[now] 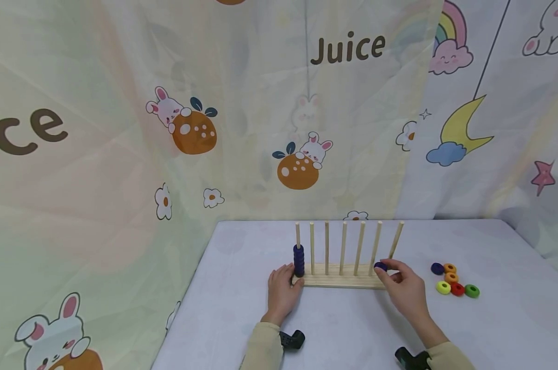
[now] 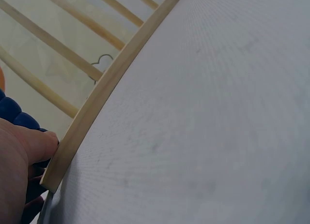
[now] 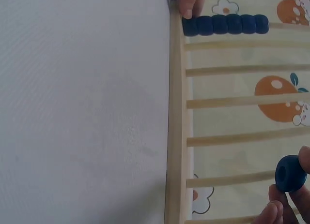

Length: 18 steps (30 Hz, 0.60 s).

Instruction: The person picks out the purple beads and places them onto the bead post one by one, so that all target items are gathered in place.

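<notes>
A wooden peg rack (image 1: 339,281) stands on the table, with a row of upright pegs. Several dark blue beads (image 1: 299,261) are stacked on its leftmost peg. My left hand (image 1: 282,293) holds the rack's left end; in the left wrist view its thumb (image 2: 42,145) lies against the base beside the beads, and the other fingers are partly hidden. Between thumb and fingers, my right hand (image 1: 406,290) pinches a single dark blue bead (image 3: 290,173), near the rack's right end. The right wrist view shows the hole in this bead, which is off the pegs.
To the right of the rack lie loose beads: a dark blue one (image 1: 437,269), two orange (image 1: 451,278), a yellow-green (image 1: 443,288), a red (image 1: 457,290) and a green (image 1: 472,291). A printed cloth (image 1: 251,128) hangs behind the white table (image 1: 343,329).
</notes>
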{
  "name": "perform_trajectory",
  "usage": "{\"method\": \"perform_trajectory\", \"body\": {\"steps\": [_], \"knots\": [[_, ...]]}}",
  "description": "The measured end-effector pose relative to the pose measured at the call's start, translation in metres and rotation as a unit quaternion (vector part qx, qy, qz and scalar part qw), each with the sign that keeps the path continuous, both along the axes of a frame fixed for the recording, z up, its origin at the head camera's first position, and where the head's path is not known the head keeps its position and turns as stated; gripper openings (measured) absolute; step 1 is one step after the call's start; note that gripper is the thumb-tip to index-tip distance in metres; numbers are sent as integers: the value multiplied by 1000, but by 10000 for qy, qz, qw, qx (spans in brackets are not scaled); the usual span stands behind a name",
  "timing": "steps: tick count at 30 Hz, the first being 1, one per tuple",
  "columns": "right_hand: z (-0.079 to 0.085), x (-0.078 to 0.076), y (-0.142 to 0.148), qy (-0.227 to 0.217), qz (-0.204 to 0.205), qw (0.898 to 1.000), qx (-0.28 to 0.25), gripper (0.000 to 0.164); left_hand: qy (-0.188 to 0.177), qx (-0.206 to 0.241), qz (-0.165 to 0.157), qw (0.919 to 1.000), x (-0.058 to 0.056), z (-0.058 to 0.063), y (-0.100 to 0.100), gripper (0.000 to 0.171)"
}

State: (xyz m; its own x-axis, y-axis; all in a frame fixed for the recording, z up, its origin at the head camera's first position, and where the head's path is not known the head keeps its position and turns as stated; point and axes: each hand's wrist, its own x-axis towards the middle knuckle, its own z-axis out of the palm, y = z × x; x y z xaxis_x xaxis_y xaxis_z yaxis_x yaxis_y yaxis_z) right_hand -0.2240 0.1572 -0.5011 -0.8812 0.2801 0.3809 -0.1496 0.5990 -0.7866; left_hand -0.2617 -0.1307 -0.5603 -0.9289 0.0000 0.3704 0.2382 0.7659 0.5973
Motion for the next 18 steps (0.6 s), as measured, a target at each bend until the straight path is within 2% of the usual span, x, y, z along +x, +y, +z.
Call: {"method": "perform_trajectory", "body": {"steps": [6,10,18], "knots": [[4,-2,-16,284,326,9991,-40,27,-1,-12,53,10000,1,0,0,44],[9,-5,-24,458,435,9979,-144,26,-61,10,-31,10000,-1,0,0,45],[17,-8,-37,665,839,9939,-248,24,58,64,-24,10000,0,0,-1,44]]}}
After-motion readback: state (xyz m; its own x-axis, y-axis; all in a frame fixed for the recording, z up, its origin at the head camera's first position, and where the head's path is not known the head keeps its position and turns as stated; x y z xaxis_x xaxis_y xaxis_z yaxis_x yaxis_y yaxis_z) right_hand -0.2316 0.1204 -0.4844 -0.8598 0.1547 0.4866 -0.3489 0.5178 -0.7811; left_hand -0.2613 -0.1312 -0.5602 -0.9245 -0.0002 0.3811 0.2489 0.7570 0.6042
